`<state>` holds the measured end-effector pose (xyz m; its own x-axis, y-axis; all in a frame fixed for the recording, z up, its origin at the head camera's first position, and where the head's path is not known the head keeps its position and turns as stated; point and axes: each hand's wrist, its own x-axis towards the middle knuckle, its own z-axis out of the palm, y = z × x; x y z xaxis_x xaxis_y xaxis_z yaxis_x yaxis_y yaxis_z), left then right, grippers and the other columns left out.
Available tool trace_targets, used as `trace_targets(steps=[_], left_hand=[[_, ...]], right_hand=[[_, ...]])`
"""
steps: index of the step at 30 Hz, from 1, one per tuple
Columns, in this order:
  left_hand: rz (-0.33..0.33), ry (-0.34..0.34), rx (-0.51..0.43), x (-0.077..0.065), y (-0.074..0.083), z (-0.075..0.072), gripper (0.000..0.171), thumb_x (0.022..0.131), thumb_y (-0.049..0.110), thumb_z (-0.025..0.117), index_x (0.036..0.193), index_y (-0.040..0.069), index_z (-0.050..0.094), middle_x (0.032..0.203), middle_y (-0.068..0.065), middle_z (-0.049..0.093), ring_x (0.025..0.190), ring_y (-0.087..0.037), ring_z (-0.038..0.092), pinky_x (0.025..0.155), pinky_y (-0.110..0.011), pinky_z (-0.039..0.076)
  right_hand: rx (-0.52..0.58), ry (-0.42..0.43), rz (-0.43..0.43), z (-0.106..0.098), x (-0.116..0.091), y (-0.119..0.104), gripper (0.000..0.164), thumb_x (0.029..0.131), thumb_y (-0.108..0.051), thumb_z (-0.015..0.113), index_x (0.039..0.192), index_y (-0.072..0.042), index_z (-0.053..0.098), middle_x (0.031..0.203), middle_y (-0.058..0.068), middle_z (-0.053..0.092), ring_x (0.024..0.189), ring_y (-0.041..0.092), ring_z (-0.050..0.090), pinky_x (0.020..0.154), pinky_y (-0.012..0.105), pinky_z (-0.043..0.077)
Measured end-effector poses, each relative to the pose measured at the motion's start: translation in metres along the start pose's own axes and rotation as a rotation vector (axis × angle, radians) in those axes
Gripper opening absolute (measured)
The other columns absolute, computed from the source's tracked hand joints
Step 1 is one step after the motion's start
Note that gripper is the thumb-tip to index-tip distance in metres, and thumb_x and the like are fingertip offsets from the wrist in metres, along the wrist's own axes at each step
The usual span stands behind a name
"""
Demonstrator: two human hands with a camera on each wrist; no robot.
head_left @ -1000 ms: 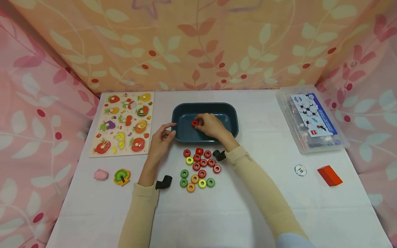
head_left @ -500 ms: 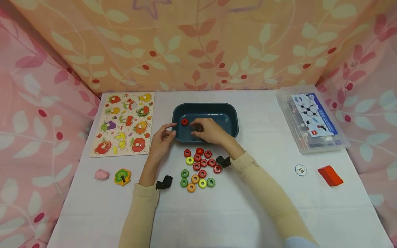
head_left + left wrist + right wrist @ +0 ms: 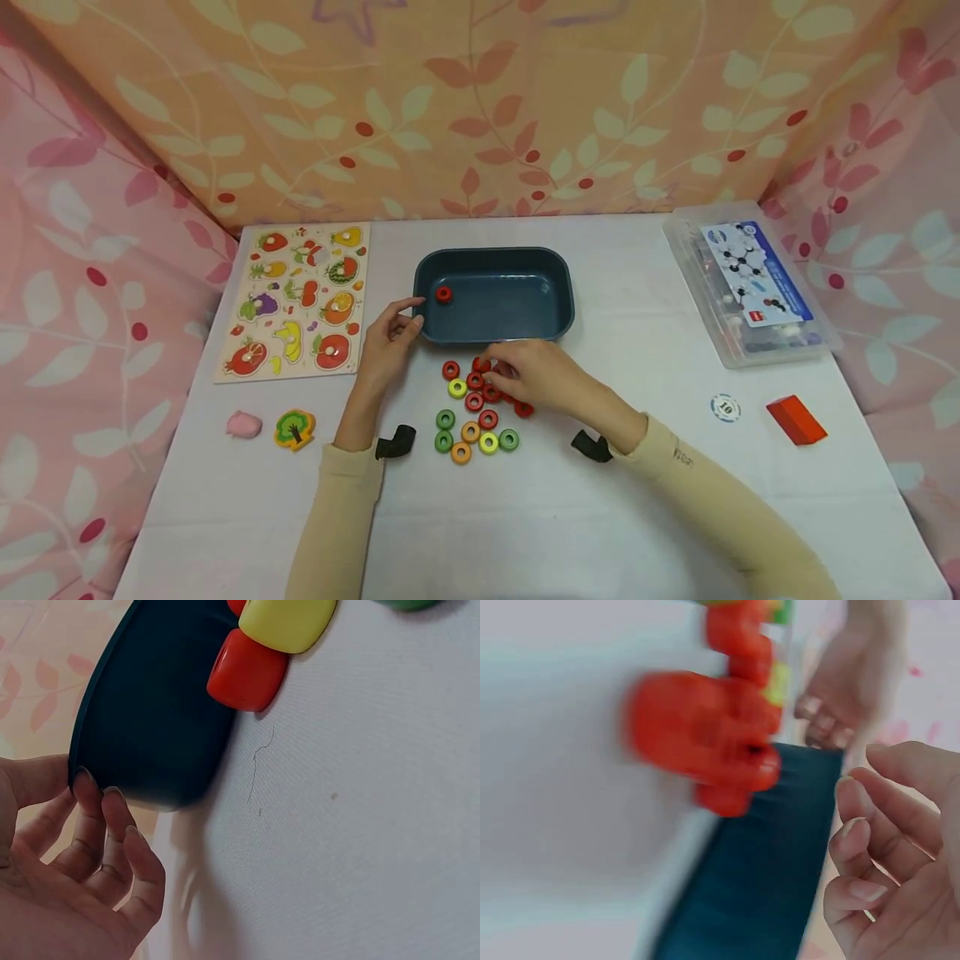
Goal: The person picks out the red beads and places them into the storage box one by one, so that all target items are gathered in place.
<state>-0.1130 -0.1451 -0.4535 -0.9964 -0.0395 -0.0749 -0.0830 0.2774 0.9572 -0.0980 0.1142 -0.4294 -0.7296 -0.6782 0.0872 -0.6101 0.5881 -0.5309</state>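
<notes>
My left hand (image 3: 388,337) pinches the left rim of a dark blue tray (image 3: 510,296); the left wrist view has thumb and fingertips at that rim. Inside the tray, near its left end, lies one red ring bead (image 3: 439,294). My right hand (image 3: 543,375) is over the group of beads in front of the tray, thumb and forefinger apart at a red bead (image 3: 480,364). Under that hand several red beads are partly hidden. The right wrist view shows loosely bent fingers (image 3: 855,840) with nothing between them. Yellow beads (image 3: 483,443), green beads (image 3: 503,441) and orange beads (image 3: 455,453) lie closer to me.
At the left is a fruit puzzle board (image 3: 292,333), with a pink toy piece (image 3: 244,425) and a tree-shaped piece (image 3: 294,429) below it. On the right are a clear plastic case (image 3: 750,283), a chip marked 10 (image 3: 725,407) and a red block (image 3: 797,421).
My right hand has let go of the red bead at the left end of the tray and come back over the beads on the table. The left hand stays at the rim.
</notes>
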Motion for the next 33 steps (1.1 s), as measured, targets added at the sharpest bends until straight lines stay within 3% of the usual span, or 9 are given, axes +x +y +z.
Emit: trace_targets(steps=[3, 8, 14, 20, 26, 33], left_hand=[[-0.016, -0.009, 0.010, -0.009, 0.020, -0.001, 0.035, 0.102, 0.014, 0.057, 0.137, 0.006, 0.059, 0.100, -0.033, 0.058, 0.091, -0.047, 0.051, 0.070, -0.020, 0.039], [-0.007, -0.003, 0.029, -0.009, 0.019, -0.001, 0.036, 0.103, 0.014, 0.056, 0.137, 0.007, 0.059, 0.098, -0.030, 0.059, 0.088, -0.041, 0.051, 0.070, -0.020, 0.040], [0.001, 0.004, 0.008, 0.001, -0.005, -0.001, 0.036, 0.102, 0.018, 0.058, 0.137, 0.011, 0.060, 0.098, -0.029, 0.060, 0.087, -0.041, 0.051, 0.070, -0.020, 0.040], [0.010, 0.019, 0.011, 0.008, -0.024, 0.002, 0.035, 0.102, 0.027, 0.060, 0.136, 0.022, 0.062, 0.096, -0.020, 0.061, 0.082, -0.024, 0.052, 0.071, -0.021, 0.040], [0.028, 0.024, 0.004, 0.008, -0.026, 0.002, 0.032, 0.101, 0.030, 0.061, 0.133, 0.026, 0.063, 0.092, -0.015, 0.060, 0.081, -0.023, 0.052, 0.071, -0.023, 0.041], [0.039, 0.021, -0.003, 0.009, -0.025, 0.002, 0.032, 0.101, 0.029, 0.060, 0.133, 0.025, 0.063, 0.092, -0.017, 0.061, 0.080, -0.023, 0.052, 0.071, -0.022, 0.042]], right_hand=[[-0.053, -0.052, 0.032, 0.009, -0.015, 0.006, 0.023, 0.090, -0.025, 0.075, 0.110, -0.014, 0.072, 0.093, -0.006, 0.068, 0.077, 0.007, 0.059, 0.069, 0.026, 0.051], [-0.067, -0.135, 0.136, 0.019, -0.034, 0.018, 0.036, 0.087, -0.034, 0.077, 0.117, -0.017, 0.067, 0.107, -0.005, 0.059, 0.088, 0.010, 0.056, 0.080, 0.032, 0.052], [-0.026, -0.127, 0.166, 0.024, -0.039, 0.024, 0.026, 0.090, -0.030, 0.074, 0.112, -0.018, 0.066, 0.106, -0.007, 0.058, 0.089, 0.009, 0.057, 0.081, 0.032, 0.053], [-0.053, -0.100, 0.126, 0.026, -0.037, 0.023, 0.023, 0.090, -0.028, 0.074, 0.108, -0.017, 0.067, 0.101, -0.007, 0.061, 0.085, 0.008, 0.057, 0.078, 0.030, 0.053], [0.015, -0.022, 0.080, 0.012, -0.029, 0.024, 0.025, 0.086, -0.028, 0.078, 0.104, -0.016, 0.067, 0.086, -0.005, 0.064, 0.074, 0.009, 0.057, 0.065, 0.024, 0.048], [0.072, 0.180, 0.032, -0.015, -0.004, 0.035, 0.027, 0.085, -0.025, 0.081, 0.104, -0.014, 0.067, 0.073, -0.006, 0.063, 0.058, 0.006, 0.052, 0.055, 0.024, 0.044]])
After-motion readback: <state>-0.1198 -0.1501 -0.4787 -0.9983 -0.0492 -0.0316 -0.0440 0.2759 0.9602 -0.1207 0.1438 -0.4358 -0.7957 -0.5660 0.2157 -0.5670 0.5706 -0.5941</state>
